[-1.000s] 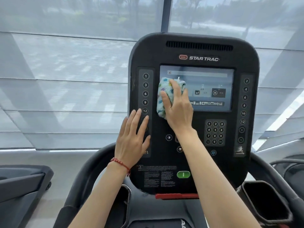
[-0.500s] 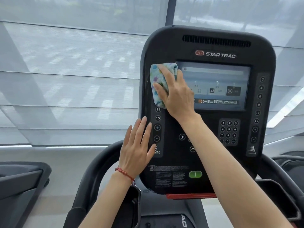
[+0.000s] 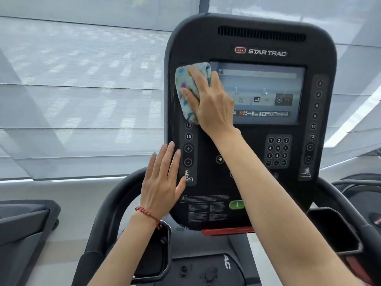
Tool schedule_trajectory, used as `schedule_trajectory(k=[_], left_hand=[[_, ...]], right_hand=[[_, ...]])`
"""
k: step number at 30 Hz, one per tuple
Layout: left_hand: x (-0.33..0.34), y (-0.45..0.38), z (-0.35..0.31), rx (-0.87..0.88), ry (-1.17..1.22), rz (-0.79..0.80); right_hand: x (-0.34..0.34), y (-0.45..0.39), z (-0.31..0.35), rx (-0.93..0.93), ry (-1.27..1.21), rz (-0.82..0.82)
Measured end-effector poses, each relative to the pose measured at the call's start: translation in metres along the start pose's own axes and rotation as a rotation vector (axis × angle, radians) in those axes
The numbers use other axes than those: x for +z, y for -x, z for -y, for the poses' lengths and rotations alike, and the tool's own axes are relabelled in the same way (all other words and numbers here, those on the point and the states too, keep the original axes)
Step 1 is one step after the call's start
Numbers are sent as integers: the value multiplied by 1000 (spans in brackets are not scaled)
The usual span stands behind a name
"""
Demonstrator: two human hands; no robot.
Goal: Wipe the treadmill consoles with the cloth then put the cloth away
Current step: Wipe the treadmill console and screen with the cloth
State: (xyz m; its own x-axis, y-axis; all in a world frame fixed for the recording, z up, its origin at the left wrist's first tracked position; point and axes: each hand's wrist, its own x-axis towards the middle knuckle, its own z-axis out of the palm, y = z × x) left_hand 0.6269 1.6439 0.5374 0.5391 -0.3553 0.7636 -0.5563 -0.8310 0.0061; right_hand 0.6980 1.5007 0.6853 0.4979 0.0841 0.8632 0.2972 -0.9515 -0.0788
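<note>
Here the cloth, a pale towel with coloured spots, is pressed flat against the upper left of the Star Trac treadmill console, covering the top of the left button column and lapping onto the left edge of the touchscreen. My right hand lies over it, fingers spread and curled around the cloth, pinning it to the panel. My left hand is open, fingers straight and together, palm resting on the console's lower left edge just beside the runner icon; a red cord bracelet circles that wrist. Right of the screen I see a second button column, and below it a number keypad. A green button sits near the bottom, with a red strip under the console. Black handlebars curve around both sides, and a shaded window fills the far wall.
</note>
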Motion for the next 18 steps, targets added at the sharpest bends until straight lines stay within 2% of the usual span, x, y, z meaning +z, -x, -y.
schedule_trajectory(k=[3, 7, 13, 18], left_hand=[[-1, 1, 1, 7, -12, 11], [-2, 3, 3, 22, -13, 27], [-2, 1, 2, 30, -16, 27], [-3, 0, 1, 34, -35, 27]], right_hand=[[0, 39, 3, 41, -12, -21], [-9, 114, 5, 28, 11, 35], [-13, 118, -5, 4, 96, 35], [-36, 121, -59, 271, 110, -28]])
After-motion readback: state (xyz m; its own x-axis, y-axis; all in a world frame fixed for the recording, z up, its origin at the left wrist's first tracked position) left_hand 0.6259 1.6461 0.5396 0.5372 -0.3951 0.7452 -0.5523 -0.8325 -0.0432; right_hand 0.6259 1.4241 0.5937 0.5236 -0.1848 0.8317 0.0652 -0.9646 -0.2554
